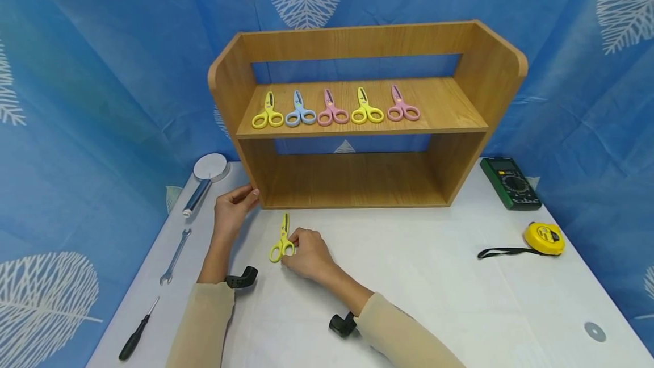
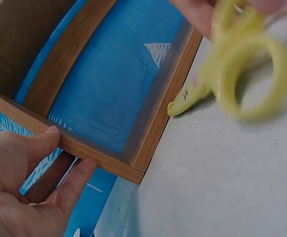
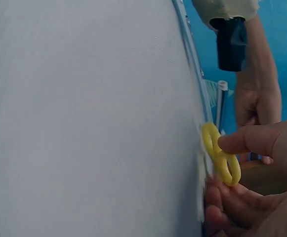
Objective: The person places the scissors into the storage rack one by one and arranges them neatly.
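My right hand [image 1: 310,254] pinches yellow scissors [image 1: 284,233] by the handle loops, in front of the shelf's lower left corner. In the right wrist view, the thumb and fingers hold the yellow loops [image 3: 230,170]; the blades are hidden there. My left hand [image 1: 234,213] grips the left side panel of the wooden shelf [image 1: 357,207]. The left wrist view shows its thumb and fingertips at the panel's front edge [image 2: 86,153]. Several yellow, blue and pink scissors [image 1: 332,108] lie in a row on the upper board, blades toward the back.
Along the left table edge lie a white round object [image 1: 212,166], a blue-and-silver cylindrical tool [image 1: 196,198], a wrench [image 1: 176,256] and a screwdriver [image 1: 138,331]. On the right are a green multimeter [image 1: 511,183], a yellow tape measure [image 1: 544,238] and a grey washer [image 1: 595,332].
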### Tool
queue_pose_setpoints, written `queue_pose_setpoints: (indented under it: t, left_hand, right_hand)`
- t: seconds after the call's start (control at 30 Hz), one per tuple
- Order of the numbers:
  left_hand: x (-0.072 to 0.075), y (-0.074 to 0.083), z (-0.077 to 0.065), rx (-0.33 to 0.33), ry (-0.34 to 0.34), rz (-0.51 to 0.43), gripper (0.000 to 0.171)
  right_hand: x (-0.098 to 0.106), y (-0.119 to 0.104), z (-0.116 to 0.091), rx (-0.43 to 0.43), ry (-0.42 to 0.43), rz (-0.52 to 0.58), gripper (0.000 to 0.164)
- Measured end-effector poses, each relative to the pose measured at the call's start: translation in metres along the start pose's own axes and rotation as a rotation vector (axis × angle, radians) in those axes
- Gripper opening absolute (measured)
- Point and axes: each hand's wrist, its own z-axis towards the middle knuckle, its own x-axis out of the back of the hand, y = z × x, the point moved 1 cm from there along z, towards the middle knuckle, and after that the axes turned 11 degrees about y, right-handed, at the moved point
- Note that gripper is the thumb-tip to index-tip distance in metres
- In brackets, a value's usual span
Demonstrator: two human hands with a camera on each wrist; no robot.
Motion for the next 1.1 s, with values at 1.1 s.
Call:
queue_pose_setpoints:
  t: [1.1]
  left_hand:
    - [0.002,0.002,-0.003,0.030,-0.017,-0.054,0.044]
  right_hand:
    - [0.365,-0.018,0.020,-0.015,0.478,-0.084,0.051]
